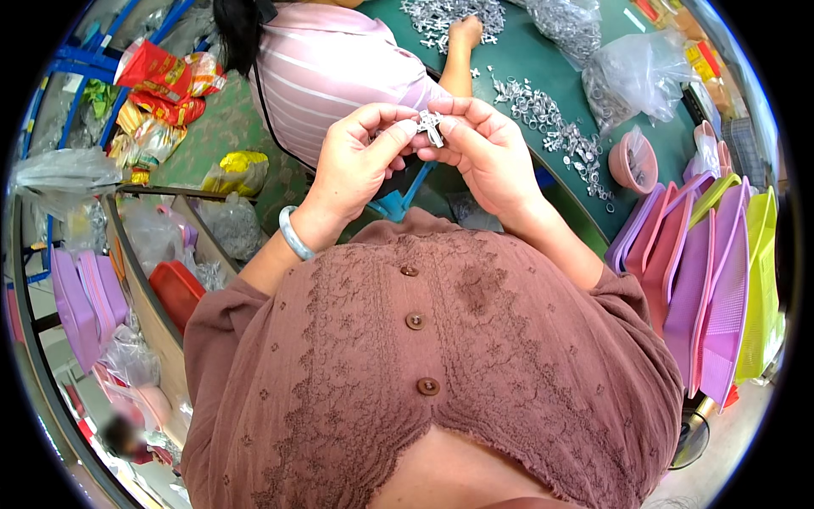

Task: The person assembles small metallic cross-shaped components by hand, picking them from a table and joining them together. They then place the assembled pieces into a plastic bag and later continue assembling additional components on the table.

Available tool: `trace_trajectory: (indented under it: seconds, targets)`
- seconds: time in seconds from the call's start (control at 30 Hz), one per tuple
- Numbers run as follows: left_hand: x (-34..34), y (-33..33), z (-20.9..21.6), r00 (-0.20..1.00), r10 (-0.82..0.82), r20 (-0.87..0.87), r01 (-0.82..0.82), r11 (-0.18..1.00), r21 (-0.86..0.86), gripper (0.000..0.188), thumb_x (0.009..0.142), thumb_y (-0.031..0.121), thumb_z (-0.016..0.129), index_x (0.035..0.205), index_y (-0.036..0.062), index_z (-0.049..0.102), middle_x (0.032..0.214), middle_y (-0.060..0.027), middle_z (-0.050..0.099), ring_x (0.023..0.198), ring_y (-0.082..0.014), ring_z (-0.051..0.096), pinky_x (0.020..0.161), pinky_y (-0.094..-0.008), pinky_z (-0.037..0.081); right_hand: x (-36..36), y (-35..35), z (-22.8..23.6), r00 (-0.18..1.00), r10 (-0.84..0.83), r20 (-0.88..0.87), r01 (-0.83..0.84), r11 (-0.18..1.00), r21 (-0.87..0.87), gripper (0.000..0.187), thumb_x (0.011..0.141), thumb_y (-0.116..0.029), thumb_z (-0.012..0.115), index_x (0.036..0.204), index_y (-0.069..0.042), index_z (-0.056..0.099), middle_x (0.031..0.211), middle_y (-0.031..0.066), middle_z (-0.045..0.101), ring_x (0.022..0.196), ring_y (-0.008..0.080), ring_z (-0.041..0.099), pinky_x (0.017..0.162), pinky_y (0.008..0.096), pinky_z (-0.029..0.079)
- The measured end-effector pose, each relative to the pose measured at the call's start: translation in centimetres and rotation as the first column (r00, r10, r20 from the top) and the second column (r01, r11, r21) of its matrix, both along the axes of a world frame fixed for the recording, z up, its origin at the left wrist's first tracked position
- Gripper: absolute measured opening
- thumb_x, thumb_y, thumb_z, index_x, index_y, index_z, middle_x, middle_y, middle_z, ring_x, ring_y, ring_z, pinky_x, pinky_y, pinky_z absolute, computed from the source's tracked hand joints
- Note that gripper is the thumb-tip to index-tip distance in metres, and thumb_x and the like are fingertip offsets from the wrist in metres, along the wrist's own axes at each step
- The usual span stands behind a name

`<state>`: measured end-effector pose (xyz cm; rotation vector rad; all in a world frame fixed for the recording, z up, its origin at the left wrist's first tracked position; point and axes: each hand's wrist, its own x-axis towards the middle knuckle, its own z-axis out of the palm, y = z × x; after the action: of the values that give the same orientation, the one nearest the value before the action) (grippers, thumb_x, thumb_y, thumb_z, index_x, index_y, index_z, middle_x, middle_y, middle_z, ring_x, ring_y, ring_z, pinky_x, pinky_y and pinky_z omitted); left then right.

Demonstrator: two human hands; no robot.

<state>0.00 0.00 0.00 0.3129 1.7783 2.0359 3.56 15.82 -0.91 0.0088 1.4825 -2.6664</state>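
Between my two hands is a small silver cross-shaped metal piece, held up in front of my chest. My left hand, with a pale bangle on its wrist, pinches the piece from the left with thumb and finger. From the other side my right hand grips it the same way. Beyond my right hand, loose silver rings and small metal parts lie strewn along the green table. Fine detail on the piece is too small to make out.
A co-worker in a pink striped top sits ahead, one hand at a pile of silver crosses. Plastic bags of parts and a pink cup stand on the table. Purple baskets line the right; blue shelving stands left.
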Motion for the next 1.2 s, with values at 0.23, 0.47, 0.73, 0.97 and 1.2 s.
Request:
trace_trajectory:
  seconds: [0.23, 0.47, 0.73, 0.97, 1.2]
  targets:
    - [1.1, -0.4, 0.0, 1.0, 0.009, 0.027, -0.009, 1.0, -0.018, 0.017, 0.086, 0.015, 0.052, 0.097, 0.0035, 0.057, 0.075, -0.0002, 0.06, 0.057, -0.003, 0.048, 0.05, -0.0138, 0.037, 1.0, -0.4, 0.0, 0.999, 0.013, 0.032, -0.013, 1.0, -0.005, 0.023, 0.086, -0.005, 0.045, 0.107, 0.005, 0.047, 0.093, 0.0123, 0.058, 0.081, 0.0161, 0.06, 0.072, 0.0271, 0.051]
    - [1.1, -0.4, 0.0, 0.998, 0.015, 0.056, -0.016, 1.0, 0.022, 0.017, 0.083, 0.016, 0.057, 0.095, 0.0035, 0.059, 0.074, -0.0003, 0.06, 0.055, -0.0025, 0.047, 0.05, -0.0144, 0.038, 1.1, -0.5, 0.2, 0.999, -0.021, 0.029, 0.021, 1.0, 0.02, 0.019, 0.086, -0.006, 0.048, 0.102, 0.004, 0.049, 0.088, 0.0091, 0.06, 0.076, 0.0126, 0.06, 0.069, 0.024, 0.051]
    - [1.2, -0.5, -0.1, 0.999, 0.028, 0.047, -0.028, 1.0, 0.006, 0.018, 0.083, 0.017, 0.056, 0.096, 0.0039, 0.059, 0.073, 0.0002, 0.059, 0.055, -0.0028, 0.047, 0.049, -0.0142, 0.038, 1.2, -0.6, 0.3, 0.999, -0.007, -0.039, 0.009, 0.998, 0.057, 0.021, 0.086, -0.005, 0.048, 0.104, 0.006, 0.048, 0.089, 0.0108, 0.06, 0.079, 0.014, 0.06, 0.071, 0.0258, 0.051]
    - [1.2, -0.6, -0.2, 0.999, 0.024, 0.03, -0.025, 0.999, 0.023, 0.018, 0.083, 0.017, 0.055, 0.096, 0.0043, 0.059, 0.072, 0.0003, 0.059, 0.055, -0.0027, 0.048, 0.049, -0.0142, 0.038, 1.3, -0.7, 0.5, 0.998, -0.028, -0.062, 0.033, 0.997, 0.074, 0.02, 0.084, -0.004, 0.05, 0.102, 0.006, 0.05, 0.087, 0.0103, 0.061, 0.077, 0.0128, 0.06, 0.07, 0.0247, 0.05]
    - [1.4, -0.7, -0.2, 0.998, 0.015, 0.053, -0.017, 1.0, 0.026, 0.017, 0.085, 0.016, 0.053, 0.096, 0.0044, 0.058, 0.072, 0.0006, 0.059, 0.055, -0.0027, 0.048, 0.048, -0.0141, 0.037, 1.4, -0.6, 0.3, 0.998, -0.008, -0.059, 0.015, 0.993, 0.12, 0.019, 0.085, -0.004, 0.048, 0.102, 0.005, 0.049, 0.09, 0.0116, 0.06, 0.079, 0.0149, 0.06, 0.071, 0.0274, 0.051]
